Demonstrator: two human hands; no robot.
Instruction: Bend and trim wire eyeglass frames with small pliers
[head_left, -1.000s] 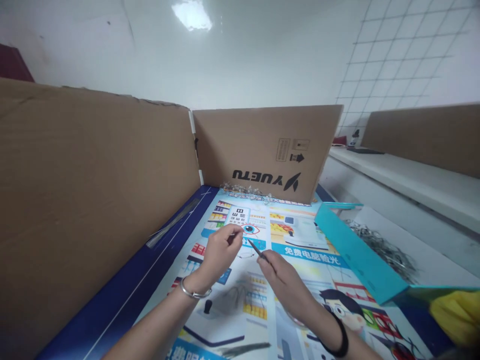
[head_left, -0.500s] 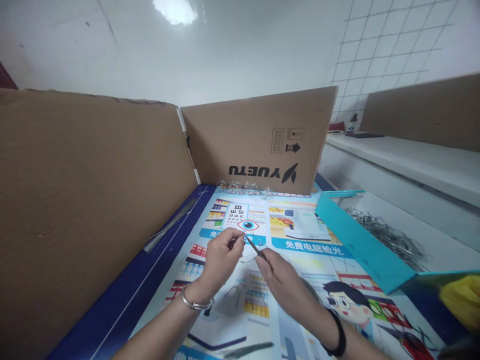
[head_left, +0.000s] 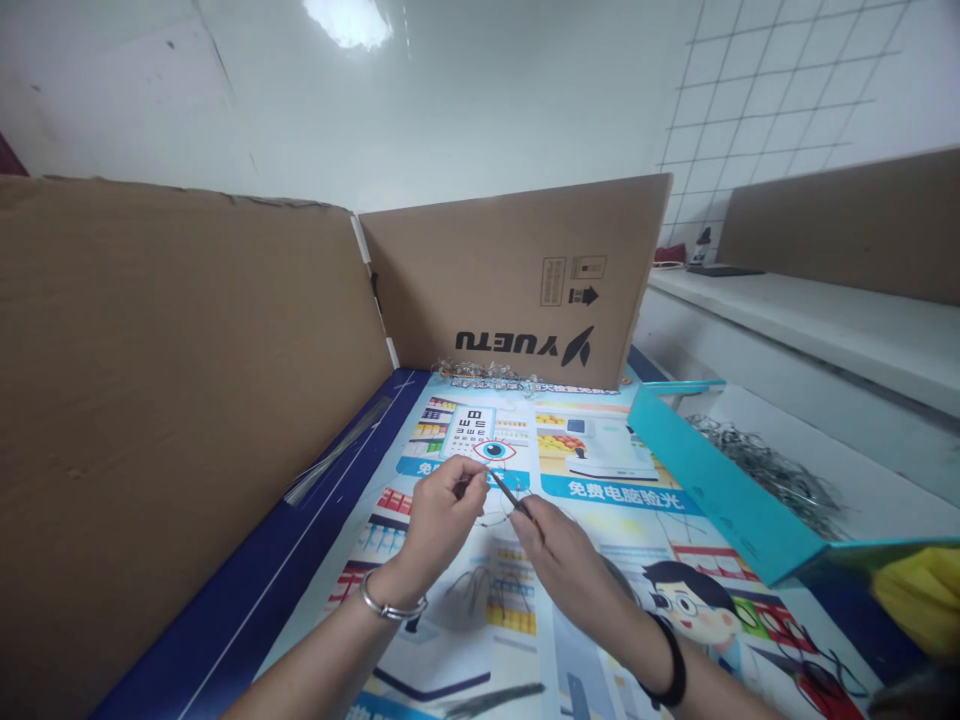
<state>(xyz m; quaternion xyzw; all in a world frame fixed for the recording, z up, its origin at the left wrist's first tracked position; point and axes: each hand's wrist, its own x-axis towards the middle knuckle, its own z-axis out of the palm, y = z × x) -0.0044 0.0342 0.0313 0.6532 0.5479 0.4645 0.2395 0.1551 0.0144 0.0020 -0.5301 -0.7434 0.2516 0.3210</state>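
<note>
Far left from where I stand: plain brown cardboard panel point(head_left: 187, 380), running out of view. At its foot, a bundle of thin grey strips point(head_left: 337, 450) on the blue border; exact kind hard to tell.

Next, left hand point(head_left: 442, 515), silver bracelet point(head_left: 391, 608) at the wrist. Thumb and fingertips pinched together; I can't tell what, if anything, sits between them. Beyond it, an eye chart of E symbols point(head_left: 471, 428) printed on the poster point(head_left: 607, 545); the blue caption below starts 免 and runs behind the fingers. Poster's top heading too blurry to read; bottom caption cut off.

Back cardboard panel point(head_left: 480, 270): YUETU, upside down, leaf logo, arrow, small boxed print illegible. Small clear pieces point(head_left: 480, 370) heaped along its base, blurred.

Slim dark pointed tool point(head_left: 506, 490), gripped in the fingers of the right hand point(head_left: 562, 560); rear end hidden in the palm, tip right by the left fingertips, contact unclear. Black wristband point(head_left: 670, 660). Caption 免费电脑验光 reads clean above that arm.

Right: teal box point(head_left: 720, 490) with tangled grey wire-like pieces point(head_left: 780, 475). Dropper bottle point(head_left: 702, 245) on the white ledge point(head_left: 810, 300), label unreadable. Yellow cloth point(head_left: 919, 600) cut off at the edge.
</note>
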